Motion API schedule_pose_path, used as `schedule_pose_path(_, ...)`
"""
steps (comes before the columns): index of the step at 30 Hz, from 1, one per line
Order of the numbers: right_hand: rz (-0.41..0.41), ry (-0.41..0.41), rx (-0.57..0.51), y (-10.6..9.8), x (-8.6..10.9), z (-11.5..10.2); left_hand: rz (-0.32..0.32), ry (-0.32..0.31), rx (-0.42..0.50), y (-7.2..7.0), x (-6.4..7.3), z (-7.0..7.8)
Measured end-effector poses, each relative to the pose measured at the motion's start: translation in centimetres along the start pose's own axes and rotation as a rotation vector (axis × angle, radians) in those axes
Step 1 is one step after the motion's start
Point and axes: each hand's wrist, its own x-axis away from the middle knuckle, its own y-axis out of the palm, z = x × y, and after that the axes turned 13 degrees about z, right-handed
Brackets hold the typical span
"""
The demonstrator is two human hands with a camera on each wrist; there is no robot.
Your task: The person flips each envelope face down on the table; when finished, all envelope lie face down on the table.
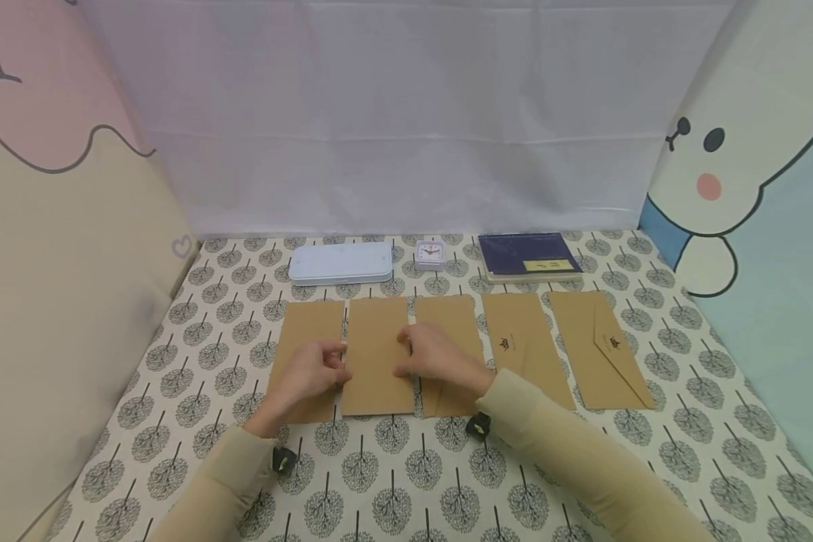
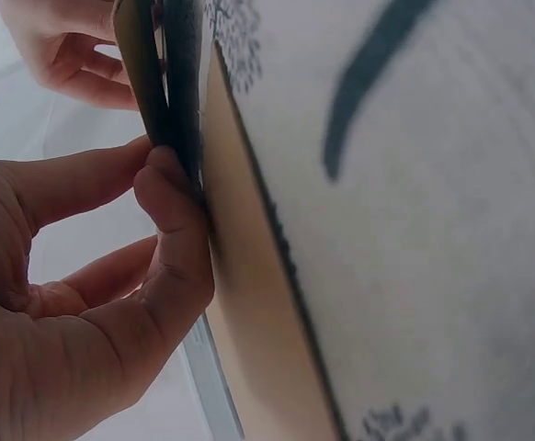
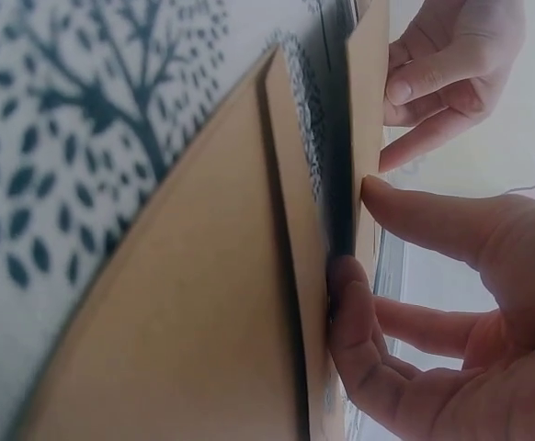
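Tree-print tablecloth (image 1: 406, 482), five envelopes in a row; second envelope (image 1: 378, 354) pinched at nine o'clock by left hand (image 1: 308, 376), three o'clock by right hand (image 1: 433, 357), seemingly for lifting.

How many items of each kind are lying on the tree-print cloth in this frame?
Brown envelopes: 5, in one row; the second from the left has its edges pinched by the left hand and the right hand.
Pale blue case: 1
Small white clock: 1
Dark blue notebook: 1
Total: 8
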Motion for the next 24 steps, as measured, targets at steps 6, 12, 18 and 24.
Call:
schedule_pose_path(6,-0.009,0.007,0.031,0.2,-0.2,0.0,-0.018,0.021,-0.04,-0.1,0.0,0.2)
schedule_pose_path(12,-0.008,0.002,0.072,0.3,-0.2,-0.2,-0.033,0.026,-0.108,0.1,0.2,0.8)
schedule_pose_path(18,-0.004,0.003,0.078,0.2,0.0,-0.3,-0.018,0.009,-0.121,0.4,0.6,1.4)
schedule_pose_path(24,0.011,-0.005,-0.013,-0.6,0.4,0.1,0.008,0.042,-0.088,0.3,0.8,1.3)
